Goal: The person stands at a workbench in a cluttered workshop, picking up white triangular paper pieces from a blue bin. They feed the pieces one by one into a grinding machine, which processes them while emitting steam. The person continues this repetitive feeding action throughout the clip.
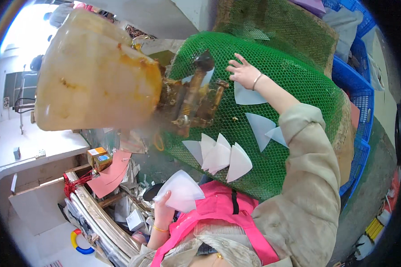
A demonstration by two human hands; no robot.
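Note:
My left hand is closed on a small stack of white fan-shaped sheets, low in front of my pink apron. My right hand reaches out over the green mesh, fingers spread and nothing seen in them. Just below its palm a white fan-shaped sheet lies on the mesh. More of these sheets rest nearer to me: an overlapping group in the middle, and a pair beside my right forearm. Another pale sheet is partly hidden behind the machine's metal parts.
A large yellowed, stained machine housing with a rusty metal mechanism juts in from the left above the mesh. Blue plastic crates stand along the right. At lower left are a small box, pink sheets and a cluttered wooden frame.

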